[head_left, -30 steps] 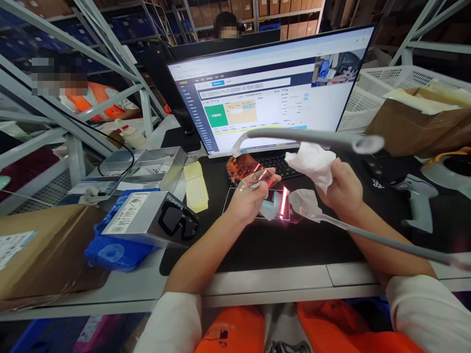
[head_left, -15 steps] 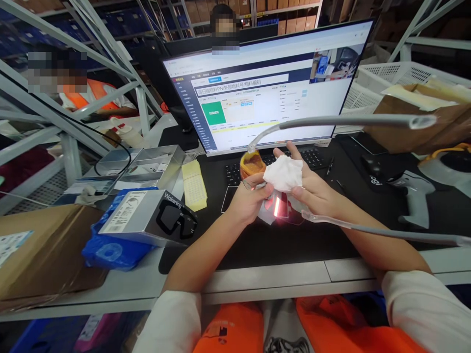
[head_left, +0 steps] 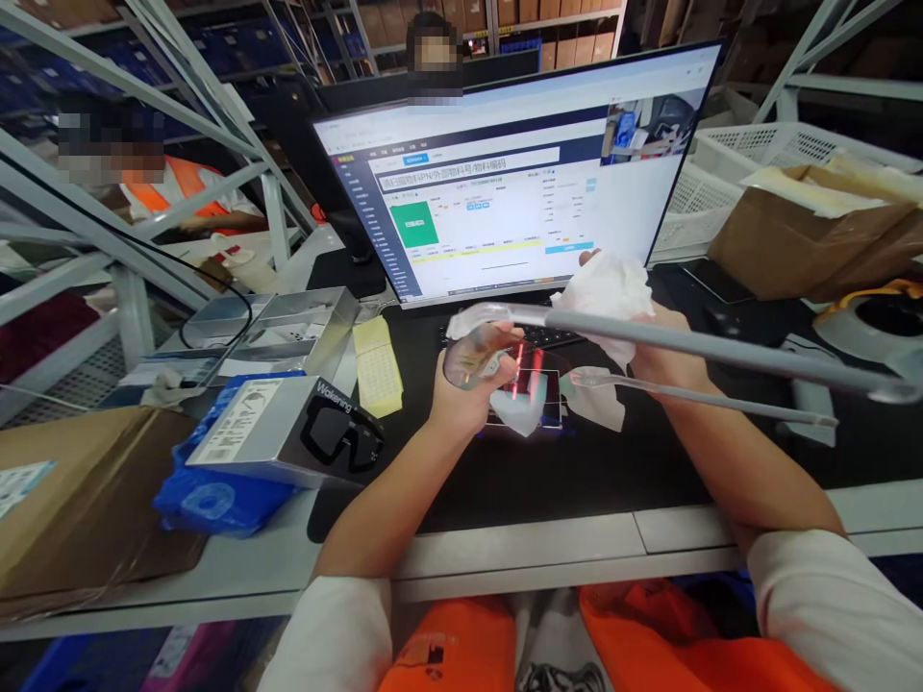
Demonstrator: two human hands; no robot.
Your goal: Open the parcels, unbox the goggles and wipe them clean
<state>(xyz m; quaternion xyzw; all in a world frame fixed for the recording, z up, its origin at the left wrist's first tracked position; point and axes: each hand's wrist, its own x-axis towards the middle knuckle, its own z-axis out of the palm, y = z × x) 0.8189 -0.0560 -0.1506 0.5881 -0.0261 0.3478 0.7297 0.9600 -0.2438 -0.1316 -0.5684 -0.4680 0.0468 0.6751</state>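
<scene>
My left hand (head_left: 461, 404) is closed on a pair of glasses (head_left: 467, 363) by one tinted lens, its thumb over the lens edge. Two long grey, see-through temples stretch to the right, one passing in front of my right hand (head_left: 667, 346). Gripped in that right hand is a crumpled white tissue (head_left: 606, 293), raised before the lower edge of the monitor. Between the hands, bright red streaks show near pale patches over the black mat; which surface carries them is unclear. Most of the right fingers are hidden behind the tissue.
A monitor (head_left: 497, 211) stands behind the hands, over a partly hidden keyboard. To the left lie yellow labels (head_left: 376, 365), a silver glasses box (head_left: 288, 432) on a blue bag (head_left: 216, 495), and a brown carton (head_left: 93, 500). White baskets (head_left: 764, 144) and a paper bag (head_left: 800, 231) stand right.
My hands have moved apart: the right one has drawn the tissue up and right, away from the left. The glasses have turned, their temples now lower and closer together.
</scene>
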